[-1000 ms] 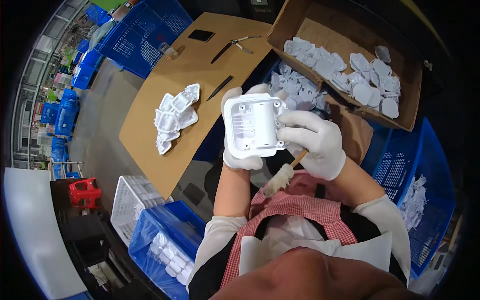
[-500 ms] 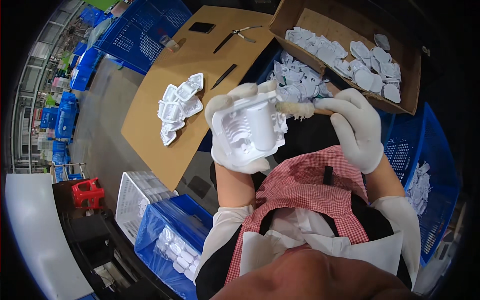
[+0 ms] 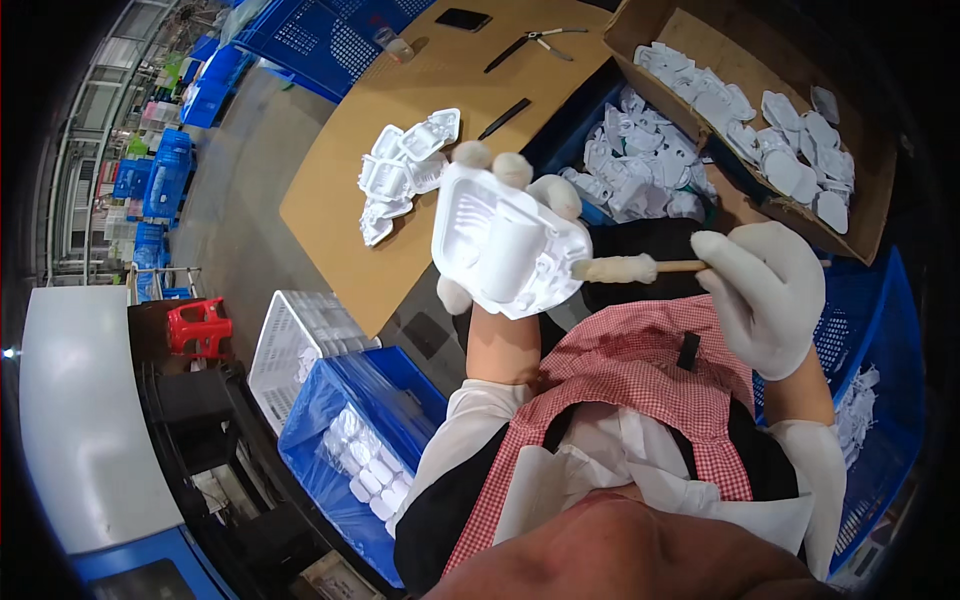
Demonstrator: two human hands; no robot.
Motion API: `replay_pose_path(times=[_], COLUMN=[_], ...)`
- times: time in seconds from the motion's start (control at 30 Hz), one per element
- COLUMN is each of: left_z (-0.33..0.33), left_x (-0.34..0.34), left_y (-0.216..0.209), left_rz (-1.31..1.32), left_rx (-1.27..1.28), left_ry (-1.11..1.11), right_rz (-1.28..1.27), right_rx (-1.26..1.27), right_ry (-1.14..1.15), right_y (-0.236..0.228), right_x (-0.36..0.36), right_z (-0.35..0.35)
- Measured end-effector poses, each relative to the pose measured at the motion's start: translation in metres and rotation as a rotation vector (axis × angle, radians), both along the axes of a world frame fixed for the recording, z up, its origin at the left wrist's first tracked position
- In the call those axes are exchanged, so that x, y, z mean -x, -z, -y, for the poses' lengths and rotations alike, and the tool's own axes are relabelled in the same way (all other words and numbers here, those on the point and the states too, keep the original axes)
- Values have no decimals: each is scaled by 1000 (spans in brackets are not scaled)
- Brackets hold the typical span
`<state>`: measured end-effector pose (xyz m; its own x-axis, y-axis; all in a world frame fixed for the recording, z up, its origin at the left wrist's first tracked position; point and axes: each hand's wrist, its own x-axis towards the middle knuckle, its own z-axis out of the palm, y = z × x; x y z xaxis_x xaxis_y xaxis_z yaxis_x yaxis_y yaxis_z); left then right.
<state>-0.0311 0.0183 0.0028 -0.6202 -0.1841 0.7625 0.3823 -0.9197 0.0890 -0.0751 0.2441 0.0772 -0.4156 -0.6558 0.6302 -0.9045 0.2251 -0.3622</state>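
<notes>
My gloved left hand grips a white moulded plastic part from behind, its fingers curling over the far edge and a fingertip showing at the near left. Ribs and a rounded raised section mark the part's hollow face. Between the fingers of my gloved right hand is the wooden handle of a brush with a fuzzy, off-white head. The brush tip meets the part's right edge; whether it presses on it I cannot tell. Similar white parts lie in a pile on the brown tabletop, left of my left hand.
A phone, cutting pliers, a black pen-like tool and a small clear cup are on the table. A cardboard box and blue crates with white pieces stand right. A lined blue crate sits lower left.
The camera view has shifted. My left hand has turned the part, and the brush tip has moved from its upper right corner to its lower right edge.
</notes>
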Motion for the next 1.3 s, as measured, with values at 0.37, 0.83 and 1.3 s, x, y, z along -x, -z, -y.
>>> replay_pose_path(times=[0.37,0.83,1.3], left_z=[-5,-16,-4], left_x=[21,18,1], left_y=[11,25,32], left_rz=[400,606,701], left_rx=[51,-218,-245], left_ry=[454,695,665], right_rz=[-573,-387,-842], right_rx=[-205,-596,-46], right_ry=[-273,-92,-302], right_y=[-41,-40,-45], right_x=[19,30,45], right_z=[27,53,77])
